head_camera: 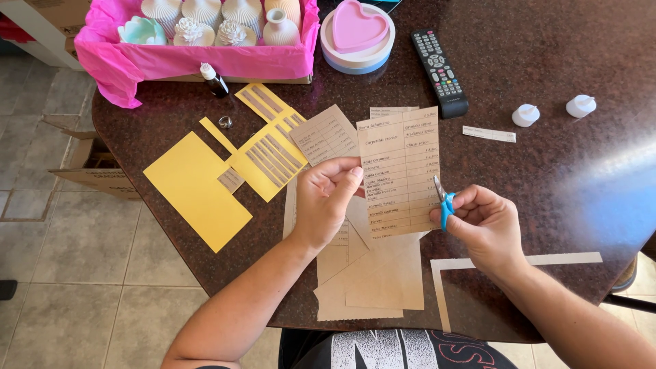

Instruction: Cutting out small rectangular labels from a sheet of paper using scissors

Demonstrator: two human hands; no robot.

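**Scissors at the edge of a printed kraft sheet**

The dark speckled desk [547,61] carries everything here, and I will place the rest by the tall kraft paper sheet [400,171] printed with rows of text, held upright just above the desk's middle.

Up and to the left of that sheet, at the desk's far edge, sits a box lined with pink tissue [130,61], filled with white ceramic pieces. Left of the sheet lie yellow card pieces [195,188], some with brown strips stuck on. Beneath and below the sheet spreads a pile of plain kraft offcuts [372,280]. Straight above it stands a round pink heart-topped mould [357,29], and to the upper right a black remote control [441,72]. Farther right are two small white tealights [526,115].

The left hand [324,201] grips the sheet's lower left edge, its fingers [345,176] closed on the paper, thumb in front. The right hand [482,225] is at the sheet's right edge, fingers curled tight around small blue-handled scissors [444,201]. The blades point up and touch the paper's right margin about two thirds down; how far they stand apart I cannot tell.
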